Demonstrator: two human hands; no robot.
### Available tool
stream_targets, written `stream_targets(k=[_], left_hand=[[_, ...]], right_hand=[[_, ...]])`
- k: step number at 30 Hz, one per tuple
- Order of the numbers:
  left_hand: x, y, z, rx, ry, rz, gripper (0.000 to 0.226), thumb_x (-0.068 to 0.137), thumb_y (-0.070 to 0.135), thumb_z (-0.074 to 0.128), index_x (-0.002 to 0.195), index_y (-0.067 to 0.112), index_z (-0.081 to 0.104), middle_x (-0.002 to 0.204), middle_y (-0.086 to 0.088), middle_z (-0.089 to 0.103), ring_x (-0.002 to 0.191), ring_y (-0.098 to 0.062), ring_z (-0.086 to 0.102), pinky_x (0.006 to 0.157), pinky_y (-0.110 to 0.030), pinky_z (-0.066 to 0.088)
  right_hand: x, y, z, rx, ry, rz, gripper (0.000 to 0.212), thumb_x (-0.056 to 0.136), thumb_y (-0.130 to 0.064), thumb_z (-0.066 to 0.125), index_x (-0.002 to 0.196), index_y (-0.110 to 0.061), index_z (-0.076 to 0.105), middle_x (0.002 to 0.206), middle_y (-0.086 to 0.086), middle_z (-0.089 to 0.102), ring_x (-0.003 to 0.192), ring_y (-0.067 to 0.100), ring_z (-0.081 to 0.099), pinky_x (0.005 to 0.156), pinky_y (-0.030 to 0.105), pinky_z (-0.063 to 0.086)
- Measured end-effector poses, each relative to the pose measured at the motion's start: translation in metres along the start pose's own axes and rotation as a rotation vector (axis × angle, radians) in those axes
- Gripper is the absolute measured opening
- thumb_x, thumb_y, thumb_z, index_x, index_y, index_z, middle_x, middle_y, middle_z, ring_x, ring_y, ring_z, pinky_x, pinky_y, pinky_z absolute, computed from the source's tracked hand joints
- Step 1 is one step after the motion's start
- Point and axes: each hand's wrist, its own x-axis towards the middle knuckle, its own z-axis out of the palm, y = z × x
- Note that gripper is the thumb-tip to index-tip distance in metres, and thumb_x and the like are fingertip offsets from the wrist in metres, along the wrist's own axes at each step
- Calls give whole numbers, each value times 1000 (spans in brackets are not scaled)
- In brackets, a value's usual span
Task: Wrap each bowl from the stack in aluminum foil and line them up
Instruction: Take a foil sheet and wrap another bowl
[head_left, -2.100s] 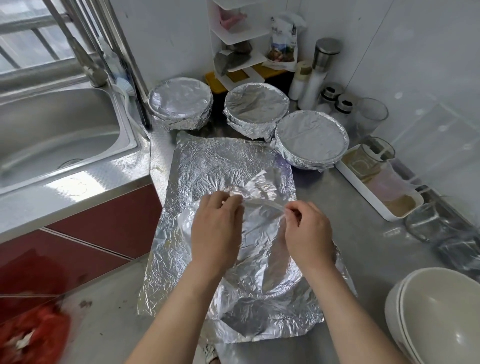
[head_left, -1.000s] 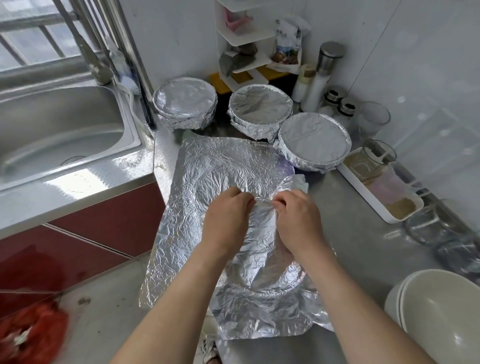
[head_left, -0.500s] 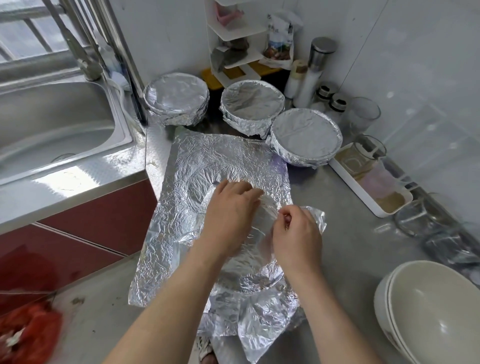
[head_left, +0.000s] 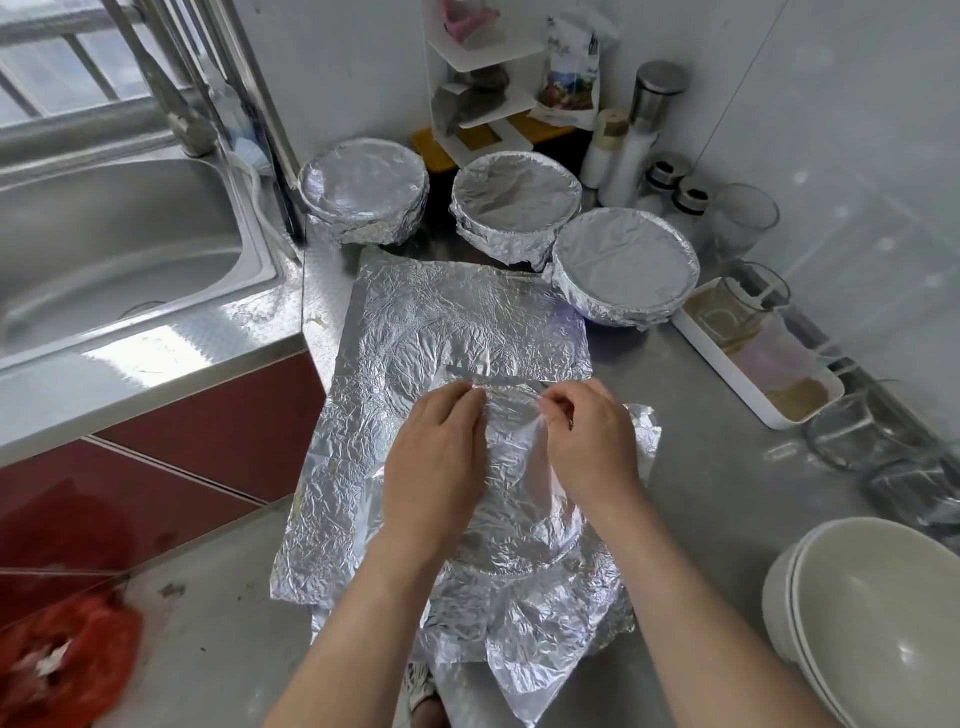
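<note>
I have both hands over the covered bowl (head_left: 514, 519), which sits near the front middle of the steel counter (head_left: 727, 493). I can only read it as a round mound, because the foil (head_left: 545, 603) draped over it hides it completely. My left hand (head_left: 441, 457) has its fingers curled in on the far edge of that foil. My right hand (head_left: 587, 447) nips the same edge between thumb and forefinger, and its other fingers are loosely bent. Beneath all this lies a second flat sheet (head_left: 467, 322), crumpled and spread toward the back. Three wrapped bowls (head_left: 514, 192) stand in a row there, the right one just beside a white tray (head_left: 753, 384). The stack of bare bowls (head_left: 872, 613) waits at my right, well apart from the work. I judge this foil to be very light and limp, with a memory for every crease. It will tear if I drag it over the rim, and it slides on the glazed bowl until it is crimped. So I would take it by the loose margin, not the stretched top, and fold it down in short pinches around the rim. The bowl itself looks heavy enough to stay put and hard enough to chip, so when it moves to the row I would grasp it low on both sides, not by the foil.
</note>
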Motion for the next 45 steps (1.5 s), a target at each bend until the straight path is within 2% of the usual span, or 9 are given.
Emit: stream_targets(k=[6, 10, 13, 16, 28, 34, 36, 41, 45], left_hand=[[7, 0, -3, 10, 7, 10, 27, 97, 17, 53, 119, 7, 65, 112, -10, 66, 97, -30, 61, 79, -39, 51], [20, 0, -6, 19, 15, 21, 21, 97, 20, 58, 110, 11, 71, 106, -5, 67, 92, -27, 61, 72, -35, 50], [26, -1, -4, 3, 3, 20, 20, 98, 22, 57, 103, 12, 73, 102, -3, 67, 89, -25, 59, 66, -35, 51], [29, -4, 2, 14, -1, -1, 19, 98, 23, 58, 96, 11, 73, 93, -3, 65, 82, -25, 58, 60, -31, 44], [36, -7, 7, -21, -36, -9, 20, 97, 17, 57, 89, 7, 73, 78, -7, 59, 72, -26, 53, 62, -29, 32], [33, -4, -1, -13, -20, -19, 16, 93, 11, 61, 83, 4, 72, 73, -8, 58, 67, -28, 52, 57, -30, 33], [29, -5, -6, -15, -13, -42, 19, 95, 12, 57, 85, 4, 71, 75, -8, 58, 67, -26, 51, 57, -32, 34], [27, -2, -21, -64, 39, -142, 20, 97, 12, 54, 89, 6, 72, 79, -7, 59, 69, -22, 48, 61, -29, 20], [22, -6, -21, -118, 68, -244, 18, 96, 9, 56, 88, 4, 72, 79, -8, 59, 69, -20, 45, 60, -27, 16]], right_hand=[[-2, 0, 4, -23, 23, -20, 9, 93, -14, 57, 90, -12, 65, 92, 2, 56, 82, 23, 55, 76, 40, 48], [1, -3, 1, -95, 103, -118, 16, 90, -10, 59, 101, -9, 70, 97, 7, 59, 92, 27, 54, 82, 37, 46], [10, -10, 3, -120, 31, -198, 17, 91, -10, 61, 103, -7, 72, 97, 8, 62, 92, 26, 54, 83, 32, 42], [15, -11, 8, -115, -33, -240, 14, 93, -11, 61, 97, -5, 73, 93, 8, 64, 88, 26, 57, 80, 32, 43], [18, -8, 17, -107, -47, -195, 12, 93, -6, 58, 94, -3, 69, 92, 14, 62, 86, 30, 55, 78, 40, 46], [18, -12, 11, -114, -83, -229, 13, 94, -10, 57, 96, -5, 69, 92, 9, 61, 87, 25, 53, 74, 31, 38], [20, -17, 9, -118, -116, -251, 15, 96, -13, 55, 98, -6, 68, 95, 7, 60, 89, 21, 51, 76, 30, 39], [27, -34, 8, -136, -147, -315, 16, 99, -16, 51, 99, -8, 65, 96, 3, 57, 88, 15, 42, 76, 30, 37], [28, -44, 10, -173, -182, -369, 18, 99, -19, 50, 104, -13, 66, 101, -1, 59, 96, 19, 49, 83, 37, 40]])
